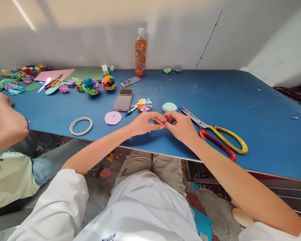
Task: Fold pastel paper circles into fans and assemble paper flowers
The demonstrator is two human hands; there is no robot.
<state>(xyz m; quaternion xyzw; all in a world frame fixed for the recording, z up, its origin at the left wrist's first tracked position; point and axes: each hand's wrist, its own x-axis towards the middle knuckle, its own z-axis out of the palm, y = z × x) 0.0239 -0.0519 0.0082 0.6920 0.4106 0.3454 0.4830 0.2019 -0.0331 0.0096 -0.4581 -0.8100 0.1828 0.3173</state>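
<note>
Left hand (pixel 142 123) and right hand (pixel 182 126) meeting fingertip to fingertip at near edge of blue desk (pixel 253 100), fingers pressed together, pinching one tiny item (pixel 163 119) too small to identify. Just right: one pair of scissors (pixel 215 134), red and yellow handles. Left: one tape ring (pixel 81 126), one pink paper disc (pixel 112 117). Beyond: one stack of paper discs (pixel 169 107), one folded paper fan (pixel 144 104). Farthest: one bottle (pixel 140 53).

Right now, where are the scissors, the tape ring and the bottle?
scissors (pixel 217 134): head view, where the handles meet the blades.
tape ring (pixel 74 128): head view, on its left band.
bottle (pixel 140 57): head view, on its orange middle.
</note>
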